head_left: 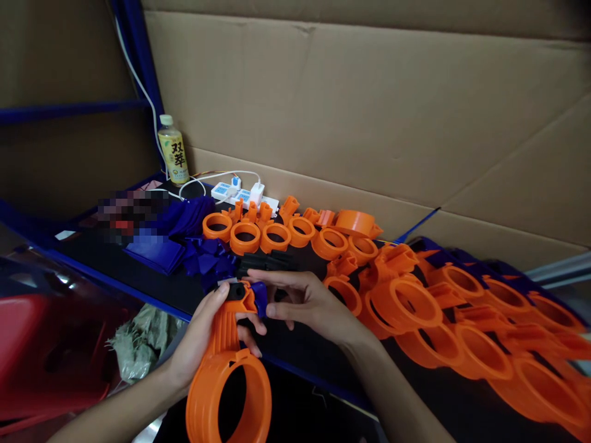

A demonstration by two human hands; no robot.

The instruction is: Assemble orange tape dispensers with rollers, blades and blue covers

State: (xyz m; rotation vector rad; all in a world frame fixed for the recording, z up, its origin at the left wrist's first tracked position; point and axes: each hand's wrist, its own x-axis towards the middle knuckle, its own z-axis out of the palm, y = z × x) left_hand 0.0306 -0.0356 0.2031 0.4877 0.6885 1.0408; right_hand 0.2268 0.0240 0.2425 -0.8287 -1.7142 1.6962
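The left hand (203, 329) grasps the orange ringed part (226, 329), at seven o'clock from centre, by its neck, presumably steadying it while the right hand (316, 307) pinches the blue piece (261, 298) at its one-o'clock end.

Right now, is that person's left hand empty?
No, the left hand grips an orange ringed part by the stem above its large ring.

left hand (203, 326): bare, slim-fingered | right hand (318, 304): bare, slim-fingered too | forearms (392, 375): bare, slender, seen from here
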